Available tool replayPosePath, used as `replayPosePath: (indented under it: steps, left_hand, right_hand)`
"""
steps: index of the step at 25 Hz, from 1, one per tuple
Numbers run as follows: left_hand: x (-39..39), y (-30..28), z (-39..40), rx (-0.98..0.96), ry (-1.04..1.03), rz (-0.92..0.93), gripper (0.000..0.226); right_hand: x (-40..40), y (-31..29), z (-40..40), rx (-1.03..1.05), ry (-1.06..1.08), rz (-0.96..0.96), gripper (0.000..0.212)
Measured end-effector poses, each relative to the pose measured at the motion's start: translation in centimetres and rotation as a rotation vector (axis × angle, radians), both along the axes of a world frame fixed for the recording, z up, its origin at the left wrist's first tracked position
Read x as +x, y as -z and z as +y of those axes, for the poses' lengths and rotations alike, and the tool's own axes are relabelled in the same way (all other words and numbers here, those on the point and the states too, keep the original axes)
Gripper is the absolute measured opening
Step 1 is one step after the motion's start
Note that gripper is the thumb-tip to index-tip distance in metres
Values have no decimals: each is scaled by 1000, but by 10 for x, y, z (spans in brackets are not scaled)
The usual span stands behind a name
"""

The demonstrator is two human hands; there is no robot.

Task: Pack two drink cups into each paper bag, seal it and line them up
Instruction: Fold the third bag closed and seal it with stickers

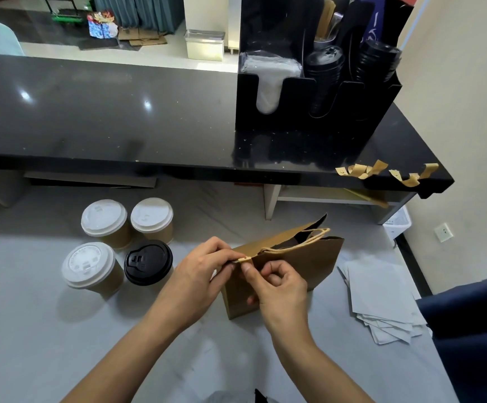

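- While the paper bag point(291, 266) is standing upright on the grey bench point(32, 330), right of centre, both hands are meeting at the near end of its top edge.
- The left hand point(198, 271) is pinching that edge from the left, its fingers point(221, 248) pressed together on a small pale strip point(243, 259), probably a sealing sticker.
- The right hand point(277, 283) is pinching the same corner from the front, thumb tip on the fold, the other fingers curled against the bag's face.
- The bag is looking light and thin: kraft paper that creases and tears easily, so the folded top edge or the twisted handles point(297, 242) are the safest places to take it.
- If cups are inside, it will be bottom-heavy and will want a supporting hand underneath.
- Four lidded drink cups point(117, 245) are waiting to the left, three white lids and one black; paper walls, so a squeeze could pop a lid, and gripping mid-body seems best.
- What the bag is holding stays hidden; only a dark gap is showing at its open far end.
- Tan tape scraps point(382, 171) are curling on the dark counter edge, white sheets point(382, 301) are lying right of the bag, and a black organiser point(309, 91) holds lids.
- Whether the cups are full cannot be told.
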State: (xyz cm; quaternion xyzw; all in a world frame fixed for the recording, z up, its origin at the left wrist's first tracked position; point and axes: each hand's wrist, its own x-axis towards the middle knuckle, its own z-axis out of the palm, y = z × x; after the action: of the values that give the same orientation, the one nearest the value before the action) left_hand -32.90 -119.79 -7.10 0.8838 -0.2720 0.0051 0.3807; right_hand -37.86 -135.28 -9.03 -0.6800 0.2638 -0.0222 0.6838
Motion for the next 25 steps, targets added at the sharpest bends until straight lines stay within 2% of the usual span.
replayPosePath:
  steps: [10, 12, 15, 18, 21, 25]
  left_hand:
    - [0, -3, -3, 36, -14, 2, 17]
    - [1, -7, -7, 124, -21, -65, 20]
    - [5, -15, -14, 281, -25, -261, 26]
    - [7, -16, -17, 356, 3, -388, 32]
    - [9, -16, -17, 366, 11, -416, 36]
    - [10, -14, -16, 347, -5, -395, 26]
  right_hand:
    - [-1, 12, -10, -57, -2, 54, 37]
    - [-1, 10, -11, -51, -5, 54, 37]
    - [-1, 9, -12, -36, -11, 50, 37]
    - [-2, 10, -13, -57, -21, 60, 36]
    - [-3, 11, -16, -57, -19, 68, 35]
    - [-4, 11, -27, -18, 21, 55, 33]
